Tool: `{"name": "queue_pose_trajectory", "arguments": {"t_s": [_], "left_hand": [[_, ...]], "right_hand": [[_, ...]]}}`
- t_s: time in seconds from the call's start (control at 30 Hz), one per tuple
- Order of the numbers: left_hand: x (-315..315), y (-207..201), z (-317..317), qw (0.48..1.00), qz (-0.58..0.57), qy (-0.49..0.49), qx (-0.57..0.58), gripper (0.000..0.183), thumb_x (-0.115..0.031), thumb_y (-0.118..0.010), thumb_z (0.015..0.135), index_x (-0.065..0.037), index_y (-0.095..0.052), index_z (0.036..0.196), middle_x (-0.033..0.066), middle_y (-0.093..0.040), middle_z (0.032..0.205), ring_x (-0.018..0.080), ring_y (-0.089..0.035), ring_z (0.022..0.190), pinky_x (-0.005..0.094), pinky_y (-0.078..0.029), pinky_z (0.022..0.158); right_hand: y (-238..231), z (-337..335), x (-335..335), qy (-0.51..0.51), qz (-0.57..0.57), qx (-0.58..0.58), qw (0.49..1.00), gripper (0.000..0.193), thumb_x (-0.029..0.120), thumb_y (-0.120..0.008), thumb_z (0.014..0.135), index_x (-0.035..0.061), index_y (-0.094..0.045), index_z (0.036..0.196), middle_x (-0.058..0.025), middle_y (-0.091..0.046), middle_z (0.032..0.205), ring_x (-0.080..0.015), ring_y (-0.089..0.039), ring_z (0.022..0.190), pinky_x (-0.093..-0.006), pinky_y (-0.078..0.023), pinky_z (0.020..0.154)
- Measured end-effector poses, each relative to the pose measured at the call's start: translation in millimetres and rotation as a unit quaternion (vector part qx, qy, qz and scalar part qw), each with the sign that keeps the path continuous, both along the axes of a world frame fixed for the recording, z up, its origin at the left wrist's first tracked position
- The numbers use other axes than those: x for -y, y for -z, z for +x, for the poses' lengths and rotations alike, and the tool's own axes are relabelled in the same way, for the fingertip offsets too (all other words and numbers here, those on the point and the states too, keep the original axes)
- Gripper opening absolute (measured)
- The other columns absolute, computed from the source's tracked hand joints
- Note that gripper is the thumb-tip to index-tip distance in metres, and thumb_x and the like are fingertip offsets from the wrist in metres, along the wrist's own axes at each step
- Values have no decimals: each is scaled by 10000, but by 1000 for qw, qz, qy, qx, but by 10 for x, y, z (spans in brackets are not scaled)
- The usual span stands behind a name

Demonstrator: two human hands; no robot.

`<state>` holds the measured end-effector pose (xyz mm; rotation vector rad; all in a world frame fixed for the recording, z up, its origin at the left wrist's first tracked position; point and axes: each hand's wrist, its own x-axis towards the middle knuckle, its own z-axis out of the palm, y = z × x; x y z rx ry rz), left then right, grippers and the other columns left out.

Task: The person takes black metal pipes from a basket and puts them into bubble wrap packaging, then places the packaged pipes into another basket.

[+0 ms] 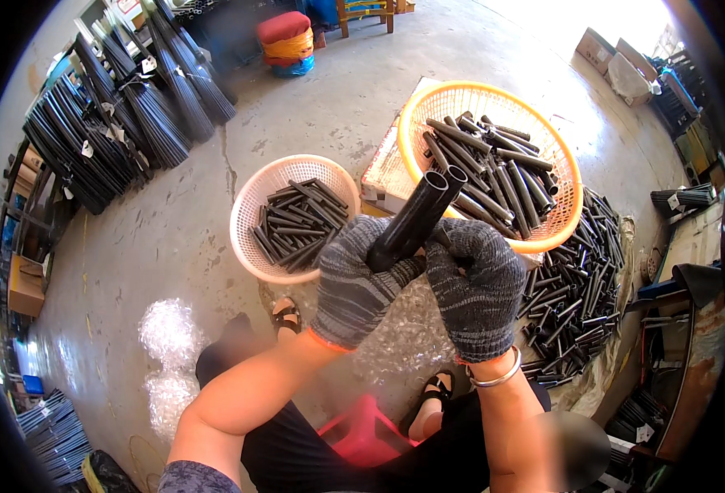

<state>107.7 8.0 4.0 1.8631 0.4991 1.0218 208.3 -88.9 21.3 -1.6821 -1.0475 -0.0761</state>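
Two short black tubes (410, 222) stand side by side, tilted, with their open ends up and away from me. My left hand (352, 283), in a grey striped knit glove, is closed round their lower part. My right hand (479, 283), gloved alike, is closed right beside them with its fingers curled in. Whatever may be between the right fingers is hidden. Beyond my hands, an orange plastic basket (573, 215) holds many longer black tubes. To its left, a pale pink basket (241, 234) holds shorter, thinner black tubes.
A cardboard box (381, 168) lies under the orange basket. Loose black tubes (580, 292) are heaped on a sheet at the right. Clear bubble wrap (403, 333) lies below my hands, more (169, 333) at the left. A pink stool (366, 434) is between my legs. Long rods (124, 123) stand far left.
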Motion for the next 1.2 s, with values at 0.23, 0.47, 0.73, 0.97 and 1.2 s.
{"name": "queue_pose_trajectory", "arguments": {"t_s": [0.23, 0.47, 0.73, 0.97, 1.2], "left_hand": [[29, 99, -37, 996, -89, -7, 24, 223, -57, -766, 695, -25, -621, 862, 60, -584, 776, 154, -535, 701, 293, -448, 664], [-55, 80, -79, 998, -59, 1, 30, 233, -48, -757, 710, -19, -617, 894, 42, -588, 784, 132, -532, 720, 294, -450, 668], [-244, -108, -243, 891, -389, 230, 31, 387, -47, -716, 762, -12, -571, 1118, 73, -644, 893, 175, -635, 795, 289, -512, 672], [-252, -84, -272, 912, -372, 172, 12, 381, -43, -720, 755, -18, -580, 1108, 59, -637, 855, 134, -608, 728, 271, -504, 643], [-252, 7, -289, 976, -192, 105, -18, 378, -43, -751, 720, -34, -606, 1069, 51, -631, 883, 148, -586, 746, 278, -491, 684]], "right_hand": [[55, -127, -97, 22, 21, 3, 1000, 136, -44, -675, 734, 14, -641, 852, -62, -606, 753, -119, -582, 682, -259, -468, 650], [83, -123, -237, 10, 68, -34, 997, 116, -39, -647, 720, 32, -607, 802, -80, -594, 693, -190, -572, 597, -301, -465, 591], [46, 51, -208, -45, 81, -157, 983, 88, -40, -650, 761, 14, -601, 810, -34, -582, 718, -95, -541, 631, -242, -457, 597], [-125, -11, -169, -103, 25, -135, 985, 82, -26, -662, 758, 12, -638, 825, -62, -640, 739, -111, -591, 656, -252, -480, 612], [-152, -93, -176, -78, 13, -20, 997, 143, -21, -687, 711, 13, -657, 847, -97, -635, 738, -186, -609, 633, -291, -486, 600]]}}
